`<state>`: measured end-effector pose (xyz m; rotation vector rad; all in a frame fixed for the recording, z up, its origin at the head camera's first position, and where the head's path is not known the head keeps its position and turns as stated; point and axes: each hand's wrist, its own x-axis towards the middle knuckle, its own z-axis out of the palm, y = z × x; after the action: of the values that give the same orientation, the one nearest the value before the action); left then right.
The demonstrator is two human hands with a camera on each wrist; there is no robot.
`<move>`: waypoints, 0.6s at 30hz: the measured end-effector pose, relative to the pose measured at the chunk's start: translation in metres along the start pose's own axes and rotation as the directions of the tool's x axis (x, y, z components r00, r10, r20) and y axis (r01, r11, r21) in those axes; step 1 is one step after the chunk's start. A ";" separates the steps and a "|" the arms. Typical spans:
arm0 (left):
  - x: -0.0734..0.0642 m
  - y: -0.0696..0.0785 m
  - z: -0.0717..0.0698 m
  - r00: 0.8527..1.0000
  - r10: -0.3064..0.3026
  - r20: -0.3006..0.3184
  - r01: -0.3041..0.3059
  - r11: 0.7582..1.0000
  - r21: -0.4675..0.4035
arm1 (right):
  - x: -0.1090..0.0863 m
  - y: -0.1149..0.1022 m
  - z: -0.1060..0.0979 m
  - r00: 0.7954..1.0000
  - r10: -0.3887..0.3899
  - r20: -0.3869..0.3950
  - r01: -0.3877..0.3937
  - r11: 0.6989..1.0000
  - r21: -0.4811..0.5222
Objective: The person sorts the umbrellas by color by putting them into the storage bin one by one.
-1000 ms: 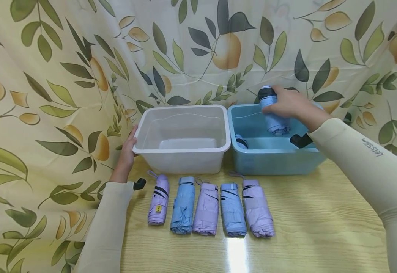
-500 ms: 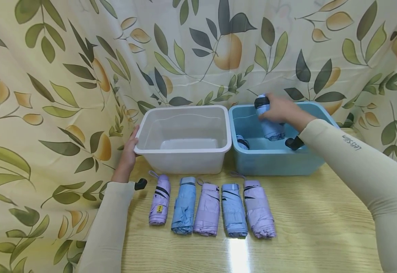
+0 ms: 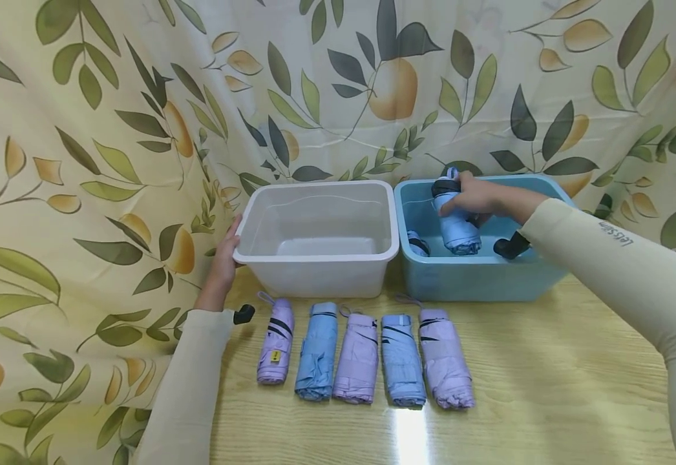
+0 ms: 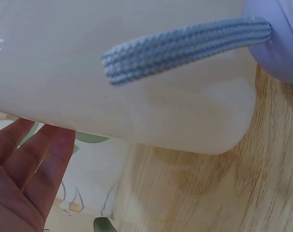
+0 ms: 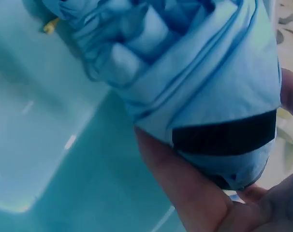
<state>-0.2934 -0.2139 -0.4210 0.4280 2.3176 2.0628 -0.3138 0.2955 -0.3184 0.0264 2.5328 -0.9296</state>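
Note:
In the head view my right hand [image 3: 485, 196] grips a folded light-blue umbrella [image 3: 460, 231] with a black band, tilted inside the blue bin [image 3: 477, 283]. The right wrist view has the thumb and fingers wrapped about the banded end of that umbrella [image 5: 204, 92], its loose pleated cloth pointing away. Another blue umbrella [image 3: 418, 243] lies at the bin's left end. My left hand [image 3: 220, 268] rests against the left side of the white bin [image 3: 315, 279]. Up close in the left wrist view, its straight fingers [image 4: 57, 150] touch the bin's outer wall.
In front of the bins several folded umbrellas lie in a row, from a slim purple umbrella [image 3: 276, 345] at left to a wide lilac umbrella [image 3: 445, 361] at right. The bins stand side by side on a wooden table [image 3: 547, 387]. A leaf-print curtain [image 3: 338, 148] hangs behind.
My right hand has lowered the blue umbrella from above the blue bin's back rim down into the bin. My left hand stays at the white bin.

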 end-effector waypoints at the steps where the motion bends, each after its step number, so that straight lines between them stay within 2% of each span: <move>1: 0.001 0.000 0.000 1.000 0.004 0.005 -0.004 1.000 -0.005 | 0.002 0.000 0.000 0.999 0.004 0.034 -0.004 1.000 0.015; 5: 0.002 0.001 -0.003 1.000 0.014 -0.003 -0.014 1.000 -0.006 | 0.012 0.000 0.002 0.987 0.022 0.159 -0.030 0.998 0.051; 7: 0.002 0.001 -0.004 1.000 0.013 -0.011 -0.013 1.000 0.002 | 0.019 -0.002 0.003 0.980 0.032 0.196 -0.041 0.998 0.044; 12: 0.003 0.002 -0.005 1.000 0.023 -0.004 -0.023 1.000 0.000 | 0.035 -0.005 0.005 0.985 0.034 0.172 -0.034 0.999 0.000; 14: 0.005 0.002 -0.005 0.999 0.034 0.001 -0.034 0.999 -0.009 | 0.042 -0.003 0.005 0.979 0.045 0.199 -0.045 0.999 -0.007; 16: 0.008 0.003 -0.005 0.999 0.040 -0.001 -0.040 0.999 -0.015 | 0.047 -0.001 0.005 0.956 0.077 0.283 -0.077 0.997 -0.012; 18: 0.009 0.004 -0.004 0.999 0.038 -0.004 -0.038 0.999 -0.020 | 0.052 0.003 0.004 0.919 0.122 0.376 -0.117 0.992 -0.035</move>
<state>-0.3025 -0.2158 -0.4150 0.4724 2.3060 2.1035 -0.3583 0.2887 -0.3447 -0.0019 2.1539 -0.7851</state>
